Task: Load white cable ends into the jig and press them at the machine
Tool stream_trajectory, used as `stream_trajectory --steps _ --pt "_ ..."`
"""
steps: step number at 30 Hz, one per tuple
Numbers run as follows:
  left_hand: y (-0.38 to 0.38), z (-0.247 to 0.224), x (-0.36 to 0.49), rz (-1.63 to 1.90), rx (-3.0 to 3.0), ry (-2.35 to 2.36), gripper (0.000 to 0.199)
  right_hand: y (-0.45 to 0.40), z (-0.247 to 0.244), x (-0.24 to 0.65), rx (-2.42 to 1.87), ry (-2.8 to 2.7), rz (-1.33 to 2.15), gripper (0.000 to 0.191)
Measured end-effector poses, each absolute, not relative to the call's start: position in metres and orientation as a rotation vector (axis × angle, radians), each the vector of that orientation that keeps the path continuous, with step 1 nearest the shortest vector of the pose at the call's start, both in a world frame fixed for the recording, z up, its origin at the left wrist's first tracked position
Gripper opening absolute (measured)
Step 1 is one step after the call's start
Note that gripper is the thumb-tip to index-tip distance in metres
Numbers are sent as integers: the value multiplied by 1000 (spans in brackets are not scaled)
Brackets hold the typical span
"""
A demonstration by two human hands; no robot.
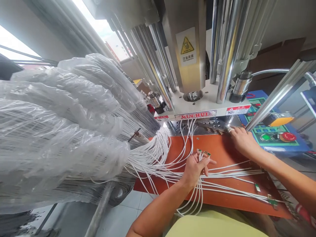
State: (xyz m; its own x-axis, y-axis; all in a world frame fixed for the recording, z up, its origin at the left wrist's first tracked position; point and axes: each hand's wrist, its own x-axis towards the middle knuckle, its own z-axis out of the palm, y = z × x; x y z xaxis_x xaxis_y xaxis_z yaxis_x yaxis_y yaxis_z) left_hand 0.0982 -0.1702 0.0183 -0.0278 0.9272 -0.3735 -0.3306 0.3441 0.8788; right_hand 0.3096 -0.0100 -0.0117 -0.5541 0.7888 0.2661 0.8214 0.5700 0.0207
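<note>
My left hand (196, 168) is closed around several white cables (199, 189) over the orange-brown board, some fingers partly stretched. Small green circuit boards (206, 153) on the cable ends stick up above its fingers. My right hand (240, 140) reaches to the front right of the machine's perforated metal bed, its fingertips closed at the end of a long narrow metal piece (212, 127). What kind of piece this is cannot be made out. A few other cables run under the press head, where their ends are hidden.
The MIN-HUI press (196, 114) stands ahead, with a high-temperature label (187, 46). Thick cable bundles in clear plastic (61, 131) fill the left. More cables lie across the orange-brown board (217, 154). A blue control box (276, 128) with a red button sits at right.
</note>
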Motion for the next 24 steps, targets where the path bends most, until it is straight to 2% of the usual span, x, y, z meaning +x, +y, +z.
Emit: stream_trajectory --steps 3,7,9,13,16,18,22,24 --pt "-170 12 97 1120 739 1247 33 -5 -7 310 -1389 -2679 -255 32" --pt "-171 15 98 1120 894 1368 30 -17 4 307 -1409 -2749 -65 23" --pt "-169 22 100 1100 860 1376 30 -28 6 307 -1436 -2735 182 19" --pt "-161 34 104 969 706 1266 33 -49 11 308 -1352 -2514 1003 28" --pt "-152 34 109 863 649 1200 30 -60 16 308 -1347 -2408 1324 25" --pt "-145 30 114 822 641 1175 29 -67 19 305 -1390 -2367 1353 26" --pt "-133 23 126 810 647 1171 30 -78 19 300 -1293 -2350 1185 30" --pt "-129 20 130 801 642 1176 33 -81 17 299 -1275 -2352 1162 26"
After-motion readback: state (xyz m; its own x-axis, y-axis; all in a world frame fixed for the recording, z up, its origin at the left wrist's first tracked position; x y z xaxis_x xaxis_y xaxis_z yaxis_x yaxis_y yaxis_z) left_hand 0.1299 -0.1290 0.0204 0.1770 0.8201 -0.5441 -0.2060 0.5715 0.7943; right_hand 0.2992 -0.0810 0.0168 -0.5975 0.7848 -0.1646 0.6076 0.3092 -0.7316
